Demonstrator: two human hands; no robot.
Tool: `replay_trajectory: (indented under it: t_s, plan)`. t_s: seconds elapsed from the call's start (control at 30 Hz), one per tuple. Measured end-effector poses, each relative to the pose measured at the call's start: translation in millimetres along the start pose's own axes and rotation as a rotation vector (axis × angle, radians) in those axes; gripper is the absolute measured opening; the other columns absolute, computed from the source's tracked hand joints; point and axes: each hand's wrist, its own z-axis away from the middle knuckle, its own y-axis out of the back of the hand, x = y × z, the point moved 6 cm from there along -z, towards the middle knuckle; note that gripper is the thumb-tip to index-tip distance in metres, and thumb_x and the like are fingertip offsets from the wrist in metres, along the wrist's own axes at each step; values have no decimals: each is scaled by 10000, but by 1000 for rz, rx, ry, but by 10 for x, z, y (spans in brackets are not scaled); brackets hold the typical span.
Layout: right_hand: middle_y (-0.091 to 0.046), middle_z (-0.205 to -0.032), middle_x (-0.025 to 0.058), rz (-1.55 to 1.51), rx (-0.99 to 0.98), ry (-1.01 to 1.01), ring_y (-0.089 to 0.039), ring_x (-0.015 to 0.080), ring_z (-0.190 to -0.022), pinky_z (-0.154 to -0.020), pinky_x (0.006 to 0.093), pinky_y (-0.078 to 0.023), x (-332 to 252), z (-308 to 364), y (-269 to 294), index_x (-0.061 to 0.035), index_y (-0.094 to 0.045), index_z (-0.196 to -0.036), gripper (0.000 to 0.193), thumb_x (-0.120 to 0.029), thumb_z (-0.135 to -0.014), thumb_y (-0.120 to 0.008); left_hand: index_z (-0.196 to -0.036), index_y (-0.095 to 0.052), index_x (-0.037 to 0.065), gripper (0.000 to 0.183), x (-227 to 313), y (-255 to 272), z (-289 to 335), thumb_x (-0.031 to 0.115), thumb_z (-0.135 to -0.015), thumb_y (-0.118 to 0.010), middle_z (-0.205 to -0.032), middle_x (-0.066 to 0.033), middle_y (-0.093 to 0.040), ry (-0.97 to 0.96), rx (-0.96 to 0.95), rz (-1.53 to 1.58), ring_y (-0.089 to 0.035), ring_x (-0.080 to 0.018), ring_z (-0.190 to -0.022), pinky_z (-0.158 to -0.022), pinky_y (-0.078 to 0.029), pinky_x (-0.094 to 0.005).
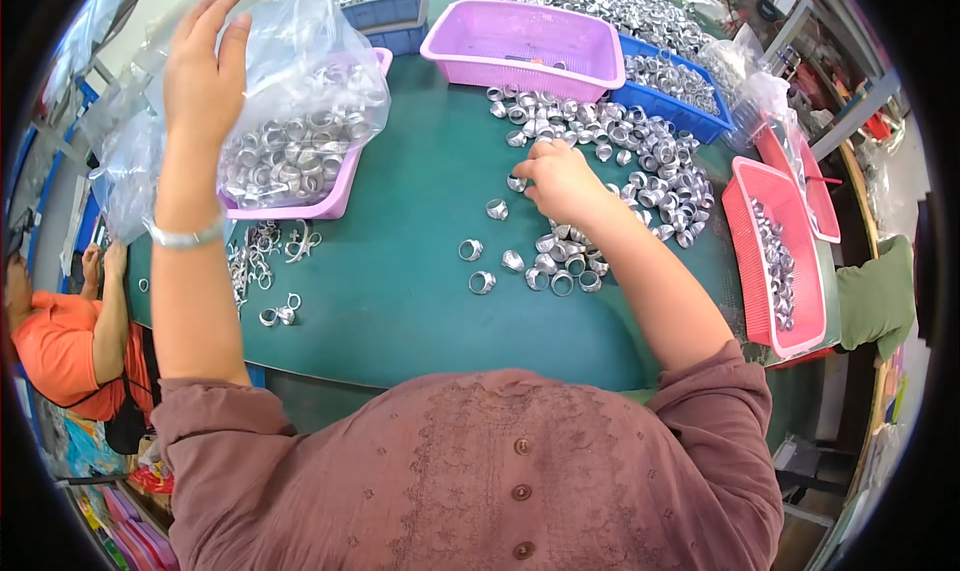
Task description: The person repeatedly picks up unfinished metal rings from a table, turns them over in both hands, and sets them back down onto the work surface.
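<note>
My left hand (205, 76) is raised at the left with its fingers stretched out. It is in front of a clear plastic bag (300, 51); whether it touches the film I cannot tell. Under the bag, many silver metal rings (290, 161) fill a purple basket (340, 203). My right hand (562, 183) reaches over the table with thumb and fingers pinched at a single silver ring (516, 184). Around and beyond that hand spreads a loose heap of similar rings (665, 161). A few single rings (497, 209) lie apart to its left.
Farther back stand a lilac basket (520, 71), a blue tray of rings (705, 126) and a dark blue bin (390, 21). A pink basket (815, 316) stands at the right edge. Small metal pieces (260, 256) lie front left. A person in orange (70, 341) is at the far left.
</note>
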Motion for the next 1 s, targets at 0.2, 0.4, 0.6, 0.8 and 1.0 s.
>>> replay_trajectory:
  t_s: [0.2, 0.4, 0.6, 0.8, 1.0]
  plan:
    - [-560, -914, 71, -71, 14, -22, -500, 271, -925, -824, 375, -403, 133, 84, -37, -80, -642, -899, 216, -71, -683, -648, -895, -608, 35, 186, 1790, 34, 560, 25, -712, -635, -847, -114, -584, -65, -367, 805, -566, -285, -791, -707, -461, -356]
    - [-599, -866, 106, -331, 136, 18, -559, 271, -817, -733, 362, -449, 140, 216, 205, -7, -596, -882, 190, -54, -701, -630, -888, -601, 35, 181, 2202, -875, 1481, 68, -717, -651, -862, -107, -530, 210, -953, 846, -549, -278, -810, -713, -451, -346]
    - [-581, -786, 80, -917, 6, -267, -547, 139, -727, -638, 271, -445, 191, 469, 242, 12, -571, -908, 205, -104, -746, -620, -843, -577, 13, 89, 2183, -984, 1543, -1, -761, -608, -849, -46, -521, 406, -1009, 1202, -516, -129, -727, -666, -429, -238]
    - [-551, -960, 67, -1341, -17, -219, -519, 100, -816, -694, 228, -456, -68, 592, 289, 9, -486, -1077, 328, 5, -769, -596, -887, -548, 22, 80, 2202, -764, 1550, 15, -811, -573, -960, -9, -514, 746, -952, 1838, -490, -71, -786, -676, -423, -220]
    - [-555, -969, 62, -1424, -27, -160, -523, 95, -843, -741, 228, -453, -139, 692, 268, 16, -481, -1137, 369, 13, -783, -586, -919, -539, 20, 95, 2272, -668, 1544, 30, -827, -558, -1012, -35, -516, 741, -990, 1886, -500, -86, -824, -707, -420, -213]
